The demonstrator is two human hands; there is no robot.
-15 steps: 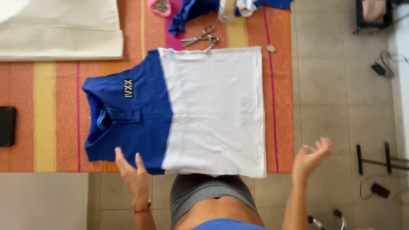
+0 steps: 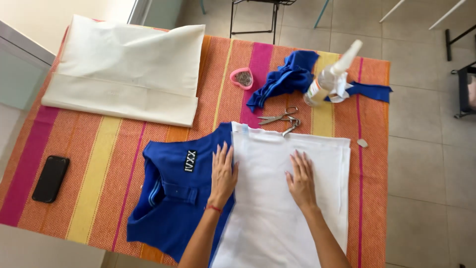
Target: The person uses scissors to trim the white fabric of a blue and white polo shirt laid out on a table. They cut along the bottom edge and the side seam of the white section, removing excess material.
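Head view: both hands' grips spread flat on white fabric (image 2: 292, 198); heart dish (image 2: 241, 78) holds pins.

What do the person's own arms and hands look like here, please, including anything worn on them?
Both forearms are bare, with no sleeves showing. The left hand has a thin red string bracelet around the wrist. The right hand wears nothing visible: no glove, ring or watch.
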